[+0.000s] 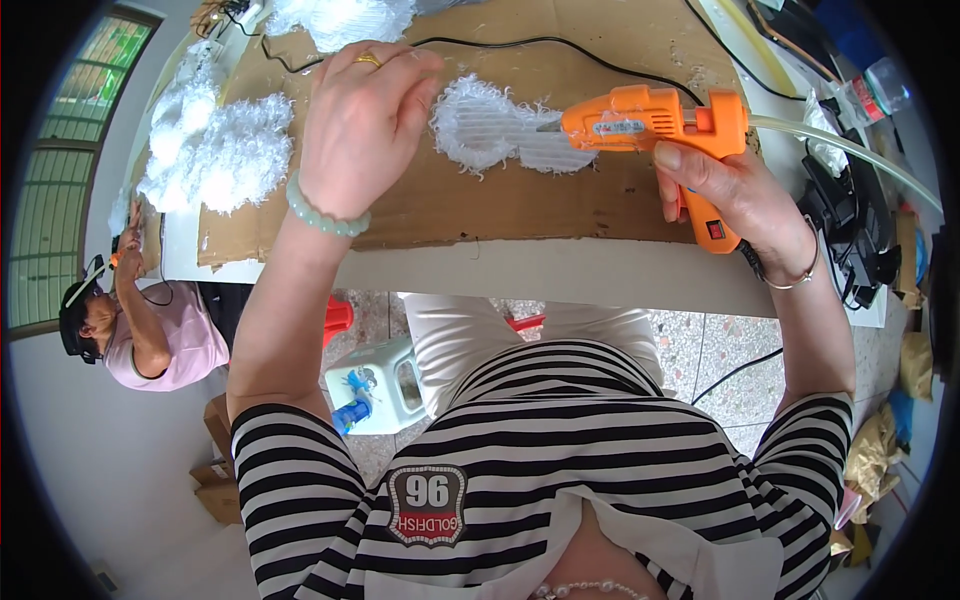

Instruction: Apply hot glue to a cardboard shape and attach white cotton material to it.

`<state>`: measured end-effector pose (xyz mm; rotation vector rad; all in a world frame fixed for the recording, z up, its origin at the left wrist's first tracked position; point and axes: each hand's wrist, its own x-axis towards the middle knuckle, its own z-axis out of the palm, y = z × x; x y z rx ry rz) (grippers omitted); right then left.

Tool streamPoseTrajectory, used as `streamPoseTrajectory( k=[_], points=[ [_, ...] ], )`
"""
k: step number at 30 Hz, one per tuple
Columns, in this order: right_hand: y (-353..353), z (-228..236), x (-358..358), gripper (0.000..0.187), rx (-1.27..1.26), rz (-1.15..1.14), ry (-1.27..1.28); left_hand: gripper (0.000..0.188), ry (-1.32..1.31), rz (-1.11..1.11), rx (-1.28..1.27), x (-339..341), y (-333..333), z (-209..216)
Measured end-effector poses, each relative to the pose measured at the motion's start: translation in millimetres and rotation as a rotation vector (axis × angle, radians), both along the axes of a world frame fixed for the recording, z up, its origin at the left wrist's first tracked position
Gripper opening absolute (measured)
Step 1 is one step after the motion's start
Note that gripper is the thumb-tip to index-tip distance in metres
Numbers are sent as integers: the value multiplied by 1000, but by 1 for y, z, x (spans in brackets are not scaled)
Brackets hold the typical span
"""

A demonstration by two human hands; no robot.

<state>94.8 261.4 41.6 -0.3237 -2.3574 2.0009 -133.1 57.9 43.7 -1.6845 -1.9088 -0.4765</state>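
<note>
My right hand (735,195) is wrapped round the handle of an orange hot glue gun (640,120), a translucent glue stick (840,142) sticking out of its back. The nozzle points left and reaches over a white ribbed fabric piece (490,130) with fringed edges, lying on the cardboard (430,215). Left of that piece, my left hand (360,135) is raised with its fingers curled down and closed. Its fingertips are hidden, so whatever they may hold cannot be seen. A green bead bracelet (328,212) circles that wrist.
White fluffy pieces (235,150) lie at the left, and more white fabric (340,20) at the far edge. A black cord (540,40) crosses the cardboard. Black gear (845,230) and a plastic bottle (880,92) stand at the right. Another person (150,330) works at the left.
</note>
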Motion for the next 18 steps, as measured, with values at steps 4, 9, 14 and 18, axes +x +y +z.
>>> streamPoseTrajectory(
  k=[4,9,14,18],
  points=[
    [2,2,1,28,58,76,-41,24,-260,-178,-53,31,1,-6],
    [-4,3,-2,31,129,50,-40,37,-541,-204,-118,47,5,-23],
    [0,0,-1,30,144,55,-26,40,-302,-192,-127,45,8,-22],
    [5,-6,3,30,113,1,46,26,-213,-246,-118,43,14,-23]
  ],
)
